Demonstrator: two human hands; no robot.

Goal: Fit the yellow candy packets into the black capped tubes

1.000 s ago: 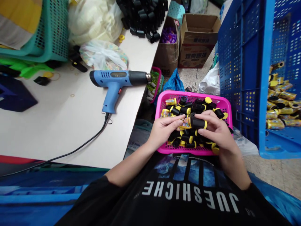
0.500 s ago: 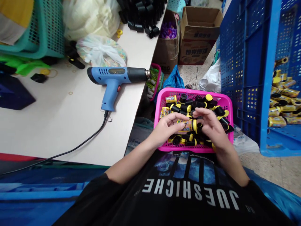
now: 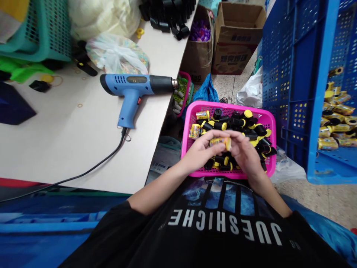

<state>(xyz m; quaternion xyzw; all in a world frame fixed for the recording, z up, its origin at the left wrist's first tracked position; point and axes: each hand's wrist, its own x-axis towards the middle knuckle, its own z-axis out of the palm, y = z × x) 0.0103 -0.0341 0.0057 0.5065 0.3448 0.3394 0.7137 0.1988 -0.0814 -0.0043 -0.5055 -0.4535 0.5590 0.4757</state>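
Note:
Over the pink basket [image 3: 272, 149], my left hand [image 3: 206, 147] is closed on a small cylinder with a yellow printed wrap [image 3: 219, 141]. My right hand [image 3: 245, 150] curls its fingers round the right end of the same cylinder, hiding part of it. The fingertips of both hands meet above it. Below them the basket holds several black tubes with yellow caps [image 3: 237, 123]. Two pieces with printed wraps, one of them a printed cylinder [image 3: 194, 131], lie along its left side.
A blue heat gun [image 3: 131, 87] lies on the white table [image 3: 97, 149] at left, its cord trailing toward me. A tall blue crate [image 3: 323, 93] with yellow printed cylinders [image 3: 340, 108] stands right. Cardboard boxes [image 3: 235, 48] sit beyond the basket.
My right hand has moved left and closed in on the cylinder's end. The cylinder's yellow right end, visible before, is now mostly covered by fingers. The view has shifted slightly.

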